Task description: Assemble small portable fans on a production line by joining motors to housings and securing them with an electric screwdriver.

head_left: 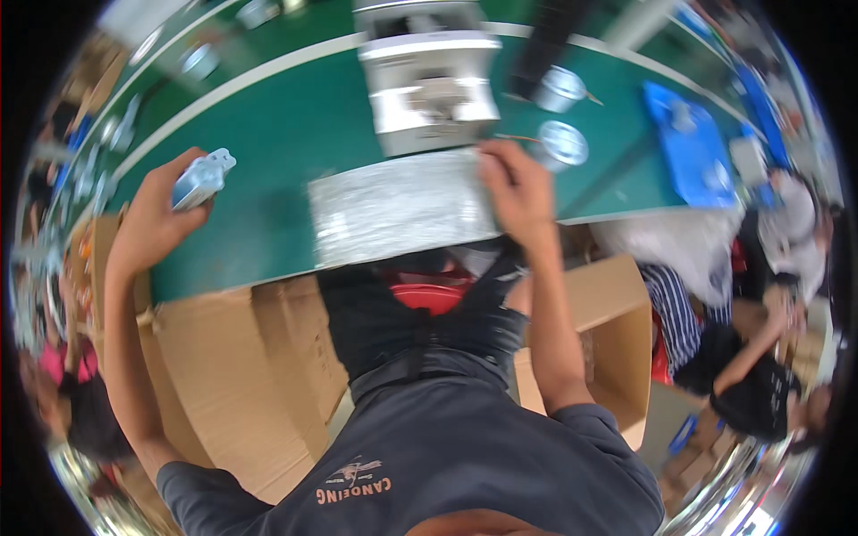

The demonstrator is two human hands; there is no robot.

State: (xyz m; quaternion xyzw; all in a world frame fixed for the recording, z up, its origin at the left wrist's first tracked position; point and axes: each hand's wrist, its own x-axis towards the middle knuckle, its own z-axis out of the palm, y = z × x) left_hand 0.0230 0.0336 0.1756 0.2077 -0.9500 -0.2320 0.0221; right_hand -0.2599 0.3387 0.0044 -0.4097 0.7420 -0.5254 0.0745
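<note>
Gripping a pale-blue part (202, 183) in the left hand (159, 219), over the left of the worktop (255, 214)! Right hand (524, 192) curled at the right edge of the silvery mat (402, 210), near the machine (433, 134) and 2 tubs (562, 147); can't tell whether gripping it.

A blue tray (684, 168) lies on the green bench (259, 125) at two o'clock; a whitish plastic bag (675, 241) is at three, a cardboard box (601, 290) at four.

Green worktop (255, 237), pale strip (304, 52) across it; red seat (429, 298) below; grey floor (663, 413) at right.
</note>
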